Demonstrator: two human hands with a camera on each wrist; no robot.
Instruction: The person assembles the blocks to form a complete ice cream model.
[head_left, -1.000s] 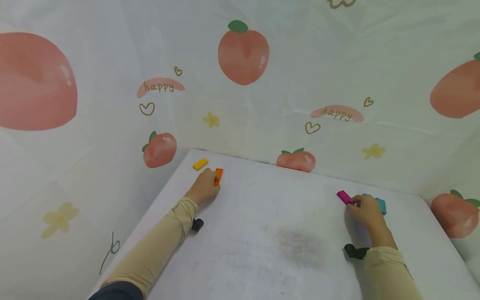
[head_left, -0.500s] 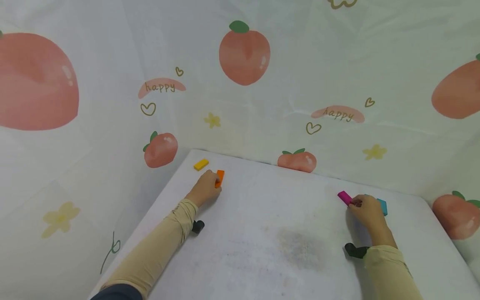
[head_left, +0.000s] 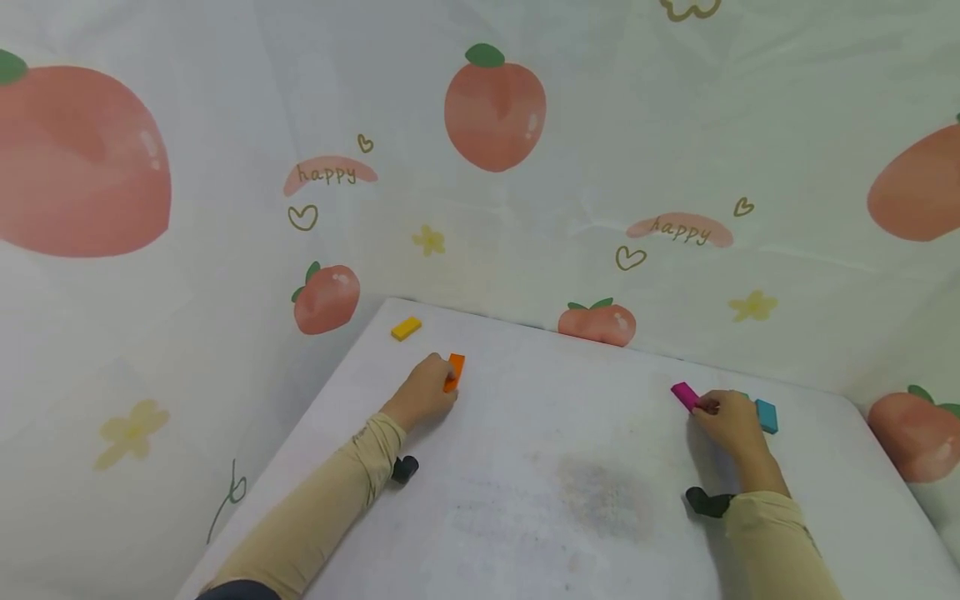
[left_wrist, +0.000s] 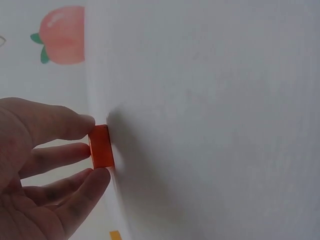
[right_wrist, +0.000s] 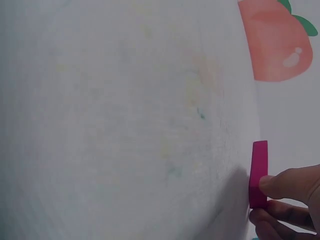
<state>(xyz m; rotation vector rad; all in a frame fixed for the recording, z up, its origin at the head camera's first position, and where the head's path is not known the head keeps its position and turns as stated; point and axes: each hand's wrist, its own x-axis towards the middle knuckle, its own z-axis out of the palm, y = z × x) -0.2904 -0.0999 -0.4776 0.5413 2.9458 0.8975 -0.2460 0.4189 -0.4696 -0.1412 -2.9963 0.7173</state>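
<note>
My left hand [head_left: 423, 392] pinches an orange block [head_left: 455, 372] by its sides over the far left part of the white table. In the left wrist view, the thumb and fingers press on opposite ends of the orange block [left_wrist: 101, 146]. A yellow block [head_left: 407, 328] lies on the table beyond that hand. At the far right, my right hand [head_left: 733, 423] holds a magenta block [head_left: 685, 396] between thumb and fingers; the right wrist view shows the magenta block [right_wrist: 258, 172] in that pinch. Just behind the right hand is a blue block [head_left: 766, 416], with a teal block [head_left: 742, 395] mostly hidden.
The white table [head_left: 540, 433] carries a greyish stain near its middle. A cloth printed with peaches [head_left: 495, 117] hangs behind and at both sides. Dark devices [head_left: 707, 502] are worn at both wrists.
My left hand has moved right and slightly nearer with the orange block, away from the yellow one. The right hand with the magenta block has stayed nearly in place.
</note>
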